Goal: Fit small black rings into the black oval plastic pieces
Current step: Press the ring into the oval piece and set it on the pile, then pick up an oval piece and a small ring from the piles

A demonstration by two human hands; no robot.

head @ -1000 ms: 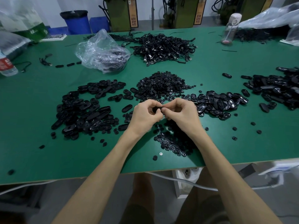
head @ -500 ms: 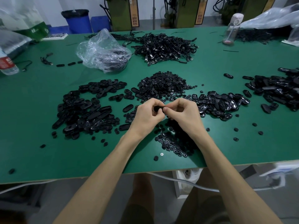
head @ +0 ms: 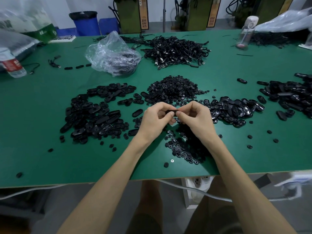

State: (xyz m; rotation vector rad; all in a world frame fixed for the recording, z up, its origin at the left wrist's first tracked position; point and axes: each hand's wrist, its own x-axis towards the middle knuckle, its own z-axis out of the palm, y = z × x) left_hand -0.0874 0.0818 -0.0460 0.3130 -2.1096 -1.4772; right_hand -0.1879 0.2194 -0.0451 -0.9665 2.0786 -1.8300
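Okay, both hands meet low over the green tabletop (head: pixel 50 157), centre, towards the near edge. The left hand (head: pixel 156 119) grips a black oval plastic piece (head: pixel 171 112), thumb on the near side, fingers curled behind. The right hand (head: pixel 197 119) is curled too, thumb and forefinger pinching the right end of the same piece. The small black ring is hidden under the fingertips, so I cannot tell if it is seated.

Stock: heap of small black rings (head: pixel 173 89) just far of the hands, and a loose scatter of rings (head: pixel 185 147) near, under the right wrist. The left pile of oval pieces (head: pixel 94 115) and the right pile of oval pieces (head: pixel 236 110) flank the hands.

Step, as I read it: pressing a ring into the oval's opening. To do it well:
- Left hand holds the oval steady and flat.
- Ring goes square to the hole, not tilted.
- Thumb pushes evenly until the ring sits flush.
- Parts are small, black and slippery-looking. A skewed push probably pops the ring out into the scatter.
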